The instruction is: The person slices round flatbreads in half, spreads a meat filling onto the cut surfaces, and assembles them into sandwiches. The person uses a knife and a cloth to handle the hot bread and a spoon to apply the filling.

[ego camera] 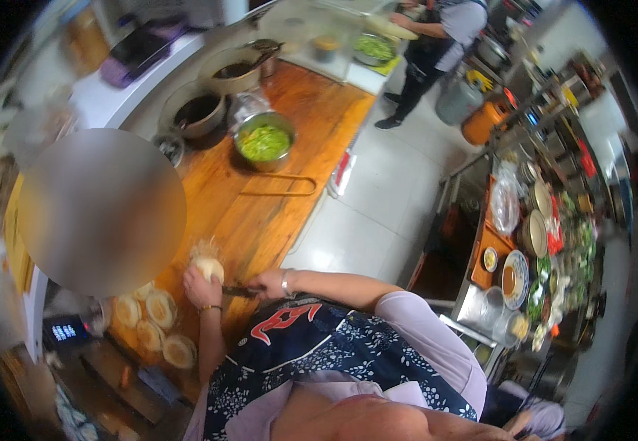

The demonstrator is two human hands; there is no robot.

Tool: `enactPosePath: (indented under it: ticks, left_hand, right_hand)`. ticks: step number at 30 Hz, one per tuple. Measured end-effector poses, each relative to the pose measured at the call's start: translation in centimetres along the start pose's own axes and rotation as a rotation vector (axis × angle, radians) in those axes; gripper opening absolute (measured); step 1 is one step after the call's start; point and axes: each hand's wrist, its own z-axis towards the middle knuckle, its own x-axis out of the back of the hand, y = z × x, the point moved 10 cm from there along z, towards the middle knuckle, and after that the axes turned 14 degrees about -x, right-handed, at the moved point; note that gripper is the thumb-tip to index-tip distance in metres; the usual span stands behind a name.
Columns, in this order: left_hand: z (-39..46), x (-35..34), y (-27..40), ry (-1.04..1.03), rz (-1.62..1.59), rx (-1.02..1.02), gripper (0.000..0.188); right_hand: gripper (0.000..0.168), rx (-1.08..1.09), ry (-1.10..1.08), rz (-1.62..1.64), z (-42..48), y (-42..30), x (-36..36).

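Observation:
My left hand (203, 286) grips a round, pale flatbread (209, 268) over the wooden worktop (263, 226). A knife (238, 291) is in my right hand (268, 283), its dark blade reaching left to the bread's near edge. Whether the blade has entered the bread cannot be made out. Thin, pale streaks (203, 248) show just beyond the bread, too blurred to name. Several round flatbreads with browned rims, one of them a whole disc (179, 351), lie to the left of my left forearm.
Farther up the worktop stand a metal bowl of chopped greens (265, 144), metal tongs (280, 186) and two pots of dark liquid (200, 113) (236, 69). A cleaver (159, 384) lies at lower left. Another person (429, 49) stands at the far end. Dishes and a plate (515, 279) fill the right-hand counter.

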Motion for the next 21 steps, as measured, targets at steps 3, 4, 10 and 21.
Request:
enactPosePath:
  ticks: [3,4,10,21]
  left_hand:
    - [-0.7,1.0,-2.2,0.059,-0.016,0.074,0.056]
    - [-0.7,0.7,-2.5,0.103,-0.049,0.066,0.055]
    - [-3.6,3.4,-7.6,0.117,-0.244,0.329,0.052]
    - [-12.2,-0.9,-21.9,0.392,-0.515,0.699,0.036]
  right_hand:
    - [0.055,-0.05,-0.072,0.083,-2.4,-0.9,1.8]
    - [0.053,0.119,0.144,0.066,-2.9,1.2,1.9]
    - [0.045,-0.351,-0.092,0.407,-4.6,2.7,1.5]
    - [0.047,-0.387,-0.152,0.462,-3.9,4.4,0.7]
